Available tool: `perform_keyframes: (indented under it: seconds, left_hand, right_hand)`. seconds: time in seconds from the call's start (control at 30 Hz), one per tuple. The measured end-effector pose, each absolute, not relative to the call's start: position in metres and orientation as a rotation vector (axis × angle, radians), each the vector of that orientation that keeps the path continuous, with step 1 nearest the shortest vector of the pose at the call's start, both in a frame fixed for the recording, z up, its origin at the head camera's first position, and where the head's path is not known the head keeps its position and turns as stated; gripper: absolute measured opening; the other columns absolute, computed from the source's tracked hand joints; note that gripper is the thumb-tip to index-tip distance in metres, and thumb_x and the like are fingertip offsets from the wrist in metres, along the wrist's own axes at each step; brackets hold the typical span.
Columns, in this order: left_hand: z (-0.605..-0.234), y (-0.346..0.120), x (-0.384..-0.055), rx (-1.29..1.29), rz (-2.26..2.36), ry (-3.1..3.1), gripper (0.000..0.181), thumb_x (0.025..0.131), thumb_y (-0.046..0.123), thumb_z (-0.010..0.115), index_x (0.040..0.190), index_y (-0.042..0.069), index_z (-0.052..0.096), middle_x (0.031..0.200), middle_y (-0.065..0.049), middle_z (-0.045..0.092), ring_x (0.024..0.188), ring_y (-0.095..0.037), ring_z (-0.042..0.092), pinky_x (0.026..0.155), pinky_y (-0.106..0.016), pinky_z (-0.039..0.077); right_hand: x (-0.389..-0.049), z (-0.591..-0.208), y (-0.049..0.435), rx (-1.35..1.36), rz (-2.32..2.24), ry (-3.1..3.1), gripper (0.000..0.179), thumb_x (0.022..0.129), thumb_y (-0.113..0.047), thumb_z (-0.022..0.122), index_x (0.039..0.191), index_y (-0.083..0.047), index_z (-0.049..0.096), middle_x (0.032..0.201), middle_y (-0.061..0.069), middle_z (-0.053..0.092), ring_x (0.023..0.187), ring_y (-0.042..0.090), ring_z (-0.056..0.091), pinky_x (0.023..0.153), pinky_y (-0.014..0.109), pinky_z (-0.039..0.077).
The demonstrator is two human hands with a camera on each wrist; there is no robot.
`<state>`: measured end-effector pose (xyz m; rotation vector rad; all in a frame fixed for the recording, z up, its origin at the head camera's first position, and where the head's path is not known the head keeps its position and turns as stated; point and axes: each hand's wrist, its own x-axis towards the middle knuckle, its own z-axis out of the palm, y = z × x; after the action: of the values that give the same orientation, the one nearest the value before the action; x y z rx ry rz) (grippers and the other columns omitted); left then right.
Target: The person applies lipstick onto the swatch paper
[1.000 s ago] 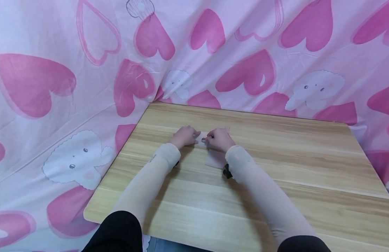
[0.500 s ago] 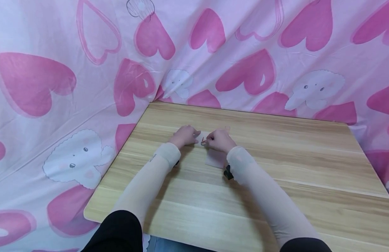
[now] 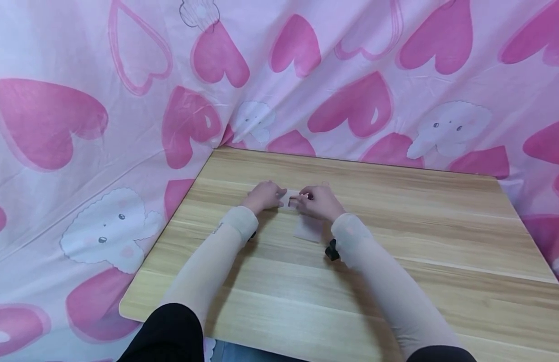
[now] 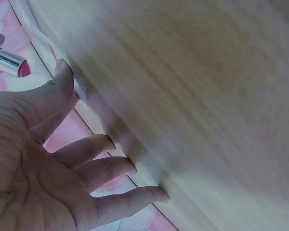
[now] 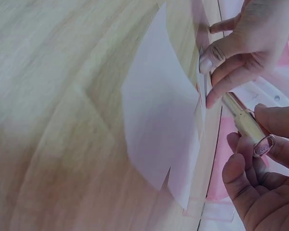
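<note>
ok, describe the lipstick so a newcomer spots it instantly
Find the wooden table, then the right hand over it. That hand holds the lipstick: a shiny gold-and-silver tube with a red tip, unlike the thin pale paper nearby.

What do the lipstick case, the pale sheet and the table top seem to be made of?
Lipstick case: shiny metal or metallised plastic, judging by its gold and silver reflections.
Pale sheet: probably matte paper; it looks thin, without gloss.
Table top: wood or printed laminate, smooth, with streaked grain.

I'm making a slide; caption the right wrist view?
Right hand holds a gold lipstick, left hand and white paper nearby.
</note>
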<state>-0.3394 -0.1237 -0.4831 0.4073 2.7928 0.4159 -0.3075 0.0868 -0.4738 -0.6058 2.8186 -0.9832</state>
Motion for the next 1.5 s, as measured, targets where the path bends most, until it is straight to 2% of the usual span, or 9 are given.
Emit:
perform_keyframes:
  seconds: [0.17,0.33,0.47,0.73,0.9,1.03,1.27,1.5]
  left_hand:
    - [-0.482,-0.122,-0.337,0.422,0.402,2.792,0.052,0.093,0.029,0.073,0.143,0.026,0.057,0.15,-0.008,0.051,0.14,-0.036,0.042,0.109,-0.061,0.037]
    - [-0.482,-0.122,-0.336,0.418,0.396,2.785,0.05,0.096,0.031,0.07,0.144,0.026,0.057,0.152,-0.009,0.048,0.141,-0.038,0.04,0.105,-0.071,0.034]
    - [-0.483,-0.123,-0.335,0.417,0.415,2.773,0.048,0.097,0.032,0.067,0.144,0.026,0.057,0.156,-0.009,0.043,0.146,-0.038,0.032,0.104,-0.074,0.031]
    - [-0.478,-0.111,-0.33,0.511,0.385,2.815,0.057,0.098,0.038,0.066,0.15,0.022,0.05,0.158,-0.013,0.039,0.145,-0.037,0.035,0.108,-0.063,0.036]
    - [-0.474,-0.091,-0.326,0.628,0.375,2.818,0.057,0.099,0.041,0.062,0.151,0.026,0.048,0.161,-0.014,0.034,0.148,-0.037,0.029,0.105,-0.073,0.032]
    - [-0.474,-0.079,-0.323,0.674,0.359,2.809,0.057,0.098,0.044,0.063,0.151,0.029,0.048,0.161,-0.011,0.035,0.148,-0.038,0.027,0.106,-0.076,0.027]
    - [-0.481,-0.078,-0.319,0.65,0.238,2.76,0.053,0.099,0.048,0.059,0.149,0.035,0.049,0.163,-0.01,0.03,0.149,-0.043,0.023,0.109,-0.071,0.027]
    - [-0.481,-0.077,-0.321,0.656,0.261,2.77,0.054,0.098,0.048,0.061,0.149,0.033,0.05,0.163,-0.011,0.029,0.148,-0.044,0.024,0.108,-0.073,0.028]
  right_hand:
    - [-0.306,-0.478,0.099,-0.519,-1.054,2.853,0.032,0.097,-0.03,0.067,0.116,-0.005,0.07,0.104,0.011,0.07,0.098,0.027,0.062,0.088,0.042,0.051]
    - [-0.301,-0.479,0.116,-0.441,-1.094,2.861,0.032,0.097,-0.033,0.067,0.115,-0.006,0.069,0.101,0.01,0.07,0.092,0.026,0.063,0.085,0.041,0.052]
    - [-0.299,-0.48,0.132,-0.383,-1.108,2.873,0.032,0.098,-0.035,0.067,0.113,-0.007,0.068,0.095,0.009,0.069,0.087,0.025,0.061,0.08,0.04,0.05]
    - [-0.295,-0.485,0.154,-0.336,-1.134,2.87,0.031,0.099,-0.032,0.064,0.114,-0.005,0.067,0.093,0.01,0.068,0.082,0.024,0.062,0.076,0.039,0.051]
    - [-0.292,-0.486,0.157,-0.329,-1.154,2.852,0.03,0.1,-0.032,0.063,0.114,-0.006,0.066,0.088,0.008,0.068,0.072,0.022,0.063,0.071,0.037,0.052]
    - [-0.291,-0.484,0.157,-0.325,-1.165,2.852,0.03,0.1,-0.033,0.064,0.114,-0.007,0.066,0.091,0.009,0.067,0.077,0.024,0.061,0.073,0.039,0.051]
    - [-0.291,-0.484,0.154,-0.305,-1.126,2.848,0.029,0.1,-0.034,0.064,0.115,-0.009,0.067,0.095,0.01,0.069,0.085,0.026,0.061,0.079,0.04,0.05]
    - [-0.294,-0.481,0.155,-0.302,-1.129,2.85,0.028,0.1,-0.033,0.063,0.116,-0.011,0.067,0.097,0.009,0.069,0.086,0.026,0.06,0.079,0.041,0.05]
